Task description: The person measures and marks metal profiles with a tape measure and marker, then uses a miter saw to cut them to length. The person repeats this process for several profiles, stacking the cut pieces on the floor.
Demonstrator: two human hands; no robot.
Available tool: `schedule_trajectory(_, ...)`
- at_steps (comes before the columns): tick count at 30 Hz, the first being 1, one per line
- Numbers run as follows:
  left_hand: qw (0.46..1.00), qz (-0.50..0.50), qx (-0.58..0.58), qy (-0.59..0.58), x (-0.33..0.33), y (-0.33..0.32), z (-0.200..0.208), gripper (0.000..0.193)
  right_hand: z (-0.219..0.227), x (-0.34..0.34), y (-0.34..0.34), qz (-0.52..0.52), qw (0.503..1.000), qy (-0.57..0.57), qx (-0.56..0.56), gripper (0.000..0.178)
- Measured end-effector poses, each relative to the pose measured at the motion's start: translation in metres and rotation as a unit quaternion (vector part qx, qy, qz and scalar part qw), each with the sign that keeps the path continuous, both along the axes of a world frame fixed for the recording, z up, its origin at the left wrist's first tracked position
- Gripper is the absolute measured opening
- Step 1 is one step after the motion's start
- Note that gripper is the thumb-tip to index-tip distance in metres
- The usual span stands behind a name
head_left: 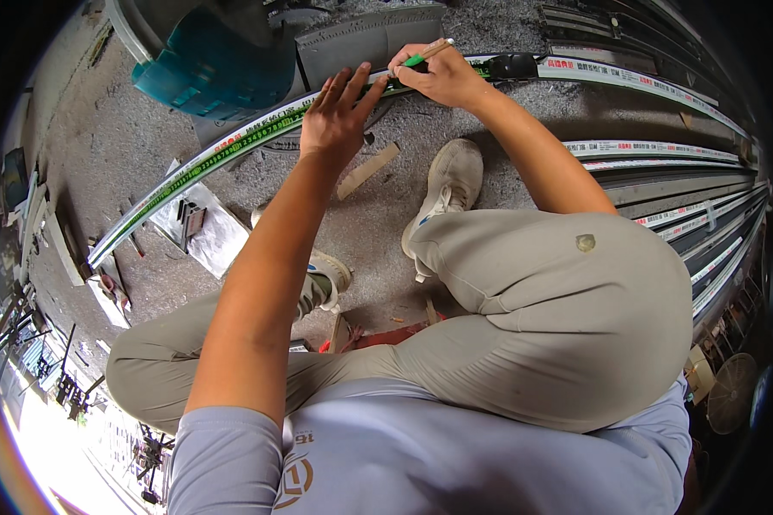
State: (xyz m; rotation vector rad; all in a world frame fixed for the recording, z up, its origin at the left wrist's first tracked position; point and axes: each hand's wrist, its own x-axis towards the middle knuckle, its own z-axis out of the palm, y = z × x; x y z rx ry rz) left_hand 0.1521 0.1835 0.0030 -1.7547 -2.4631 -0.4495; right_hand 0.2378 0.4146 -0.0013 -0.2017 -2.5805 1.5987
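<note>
A long, narrow profile strip [593, 72] with white printed film runs from side to side in front of me. Along it lies the green blade of a tape measure [223, 158], whose dark case [517, 66] rests on the strip just right of my hands. With fingers stretched out, my left hand [339, 116] lies over the blade and strip. My right hand [445, 79] grips a slim green-and-tan pen [416, 60] close beside it, low over the strip. The pen's tip is hidden by the fingers.
Behind the strip at left stands a teal bucket-like container [219, 73]. More film-covered profiles [661, 151] are stacked at right. A wooden offcut [368, 170] lies on the floor near my shoes [452, 176], and a white sheet [210, 236] with small dark pieces lies at left.
</note>
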Motion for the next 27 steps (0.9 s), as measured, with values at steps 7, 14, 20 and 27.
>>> schedule_trajectory(7,1.0,0.003,-0.009,0.025,0.0,-0.001,-0.001,0.068,0.004,0.0,0.002,0.014,1.0,-0.016,0.003,0.016)
schedule_trajectory(14,1.0,0.01,-0.012,0.024,0.001,-0.003,-0.001,0.068,0.035,0.02,0.012,-0.077,0.977,0.117,0.159,0.023)
schedule_trajectory(20,1.0,0.011,-0.016,-0.018,0.003,-0.001,0.0,0.068,0.031,0.079,0.052,-0.18,0.874,0.137,0.431,0.045)
schedule_trajectory(27,0.987,-0.084,-0.118,-0.062,-0.039,-0.039,0.052,0.08,0.029,0.092,0.049,-0.235,0.905,0.133,0.33,0.051)
